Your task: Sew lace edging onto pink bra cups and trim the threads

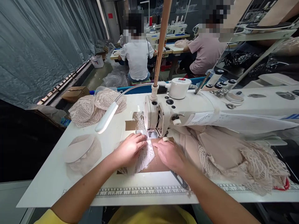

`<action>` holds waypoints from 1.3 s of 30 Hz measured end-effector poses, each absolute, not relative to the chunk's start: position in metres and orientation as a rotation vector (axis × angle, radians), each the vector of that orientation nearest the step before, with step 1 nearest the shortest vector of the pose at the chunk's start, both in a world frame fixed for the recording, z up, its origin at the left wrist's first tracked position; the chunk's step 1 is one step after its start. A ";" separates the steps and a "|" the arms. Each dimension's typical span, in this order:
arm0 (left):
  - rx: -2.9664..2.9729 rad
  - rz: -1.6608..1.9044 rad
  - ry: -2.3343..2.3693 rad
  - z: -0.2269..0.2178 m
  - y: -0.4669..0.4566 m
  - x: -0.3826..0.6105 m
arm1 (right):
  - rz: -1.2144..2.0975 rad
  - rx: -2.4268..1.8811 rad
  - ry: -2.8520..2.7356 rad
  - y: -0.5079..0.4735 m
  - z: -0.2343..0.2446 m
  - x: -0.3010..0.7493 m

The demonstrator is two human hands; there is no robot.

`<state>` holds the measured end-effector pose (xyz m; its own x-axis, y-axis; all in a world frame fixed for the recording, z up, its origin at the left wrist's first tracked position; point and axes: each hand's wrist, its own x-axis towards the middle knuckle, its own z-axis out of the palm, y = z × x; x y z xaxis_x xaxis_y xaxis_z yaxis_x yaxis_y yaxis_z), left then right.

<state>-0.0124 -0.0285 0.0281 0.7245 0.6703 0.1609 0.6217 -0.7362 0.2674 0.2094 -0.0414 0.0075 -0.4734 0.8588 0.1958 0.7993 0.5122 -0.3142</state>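
Observation:
A strip of pale lace fabric (145, 156) lies under the presser foot (149, 134) of a white sewing machine (182, 109), lit by its lamp. My left hand (130, 147) rests on the lace's left side, its fingers stretched flat toward the needle. To the right, my right hand (168, 154) lies palm down by the lace's edge, fingers extended and index fingertip close to the fabric. Brown tape (158, 163) covers the table beneath. Partly under my right wrist is a pair of dark-handled scissors or snips (179, 180); its exact kind is unclear.
Lace cups (90, 109) are stacked at the back left, and sheer cut pieces (81, 152) lie nearer. Beige lace garments (233, 158) heap up on the right. A ruler strip (130, 191) runs along the front edge. Two people (137, 59) sit at machines beyond.

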 end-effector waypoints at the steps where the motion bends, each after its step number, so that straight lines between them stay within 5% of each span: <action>1: 2.717 0.408 1.040 0.031 -0.034 -0.011 | 0.270 -1.378 -2.427 -0.041 0.008 0.210; 29: 2.665 0.495 1.147 0.016 -0.058 0.000 | 0.574 -1.165 -2.637 -0.084 0.034 0.216; 39: 2.525 0.685 1.033 0.013 -0.057 -0.005 | 0.332 -1.157 -2.540 -0.088 0.020 0.223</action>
